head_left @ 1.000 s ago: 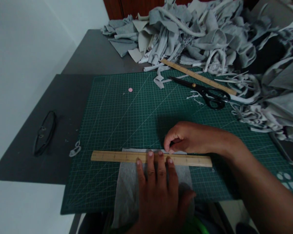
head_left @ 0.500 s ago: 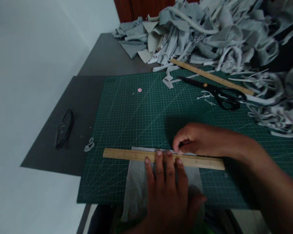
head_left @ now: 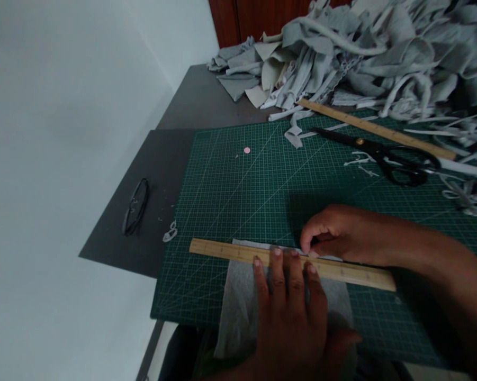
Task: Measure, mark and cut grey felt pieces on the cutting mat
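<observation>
A grey fabric piece (head_left: pixel 242 296) lies at the near edge of the green cutting mat (head_left: pixel 238 201). A wooden ruler (head_left: pixel 222 250) lies across its far end. My left hand (head_left: pixel 297 317) rests flat on the fabric, its fingertips pressing down on the ruler. My right hand (head_left: pixel 341 238) comes in from the right. Its fingers are curled and pinched together at the fabric's far edge, right against the ruler. Whatever the fingertips pinch is hidden.
Black scissors (head_left: pixel 385 156) and a second wooden ruler (head_left: pixel 373 128) lie at the mat's far right. Behind them is a big pile of grey fabric strips (head_left: pixel 361 53). A small pink disc (head_left: pixel 246 150) sits on the mat. A black loop (head_left: pixel 135 206) lies on the dark table (head_left: pixel 151 174) to the left.
The view has swung left, so everything sits further right in the picture. Both hands keep their places on the ruler and fabric.
</observation>
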Available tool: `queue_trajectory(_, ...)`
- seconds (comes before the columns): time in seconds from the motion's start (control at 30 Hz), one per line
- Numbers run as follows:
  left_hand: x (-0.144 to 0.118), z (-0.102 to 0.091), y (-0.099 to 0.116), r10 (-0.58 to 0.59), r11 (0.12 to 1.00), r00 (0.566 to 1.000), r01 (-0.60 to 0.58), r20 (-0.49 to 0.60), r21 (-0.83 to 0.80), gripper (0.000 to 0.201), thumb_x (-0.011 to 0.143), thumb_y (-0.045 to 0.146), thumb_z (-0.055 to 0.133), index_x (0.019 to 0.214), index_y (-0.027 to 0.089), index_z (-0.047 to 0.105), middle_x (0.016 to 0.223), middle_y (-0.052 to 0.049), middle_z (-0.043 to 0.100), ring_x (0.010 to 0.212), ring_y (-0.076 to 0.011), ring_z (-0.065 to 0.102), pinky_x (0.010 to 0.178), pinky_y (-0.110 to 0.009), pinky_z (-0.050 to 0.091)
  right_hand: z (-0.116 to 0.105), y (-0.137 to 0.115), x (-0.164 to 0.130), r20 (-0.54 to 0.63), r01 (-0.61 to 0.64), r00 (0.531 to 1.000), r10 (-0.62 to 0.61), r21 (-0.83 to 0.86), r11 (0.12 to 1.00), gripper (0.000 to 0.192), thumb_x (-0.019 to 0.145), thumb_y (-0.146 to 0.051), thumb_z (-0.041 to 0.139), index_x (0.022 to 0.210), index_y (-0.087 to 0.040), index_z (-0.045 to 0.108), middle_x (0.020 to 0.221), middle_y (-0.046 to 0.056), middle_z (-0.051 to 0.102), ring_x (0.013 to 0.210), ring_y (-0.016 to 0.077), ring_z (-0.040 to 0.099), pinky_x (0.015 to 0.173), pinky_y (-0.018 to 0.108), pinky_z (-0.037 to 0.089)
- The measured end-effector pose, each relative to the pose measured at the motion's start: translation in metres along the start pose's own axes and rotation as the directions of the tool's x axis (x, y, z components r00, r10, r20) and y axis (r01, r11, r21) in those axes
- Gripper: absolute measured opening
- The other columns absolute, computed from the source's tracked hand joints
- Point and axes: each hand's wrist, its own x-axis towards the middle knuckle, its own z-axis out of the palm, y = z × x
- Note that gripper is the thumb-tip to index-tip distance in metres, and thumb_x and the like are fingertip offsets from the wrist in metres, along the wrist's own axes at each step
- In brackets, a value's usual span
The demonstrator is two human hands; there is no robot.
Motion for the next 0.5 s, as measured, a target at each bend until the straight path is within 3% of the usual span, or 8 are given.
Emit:
queue_trajectory(0.3, 0.0005, -0.0003, -0.002, 0.01, 1.0, 1.0, -0.01, 0.018, -0.008, 0.088, 0.094, 0.078, 0.051, 0.142, 0.005, 0.06, 0.156, -0.026, 0.052, 0.152, -0.0486, 0.037, 0.128, -0.066, 0.01, 0.0004, 0.0031, 0.0003, 0.011, -0.019, 1.0, 0.019, -0.001, 1.0, 0.018, 0.089, -0.023, 0.063, 0.09, -0.024, 0.082, 0.078, -0.001, 0.077, 0.07, 0.0171, 0.067, 0.062, 0.026, 0.043)
queue_trajectory(0.5, 0.0, 0.0012, 0.0005, -0.003, 1.0, 1.0, 0.003, -0.029, 0.003, 0.088, 0.094, 0.08, 0.049, 0.14, 0.006, 0.062, 0.156, -0.025, 0.054, 0.154, -0.0484, 0.035, 0.128, -0.066, 0.013, 0.0002, 0.0017, 0.0007, 0.009, -0.011, 1.0, 0.011, 0.004, 1.0, 0.019, 0.088, -0.023, 0.063, 0.09, -0.023, 0.081, 0.08, 0.0, 0.078, 0.072, 0.0184, 0.069, 0.063, 0.027, 0.044)
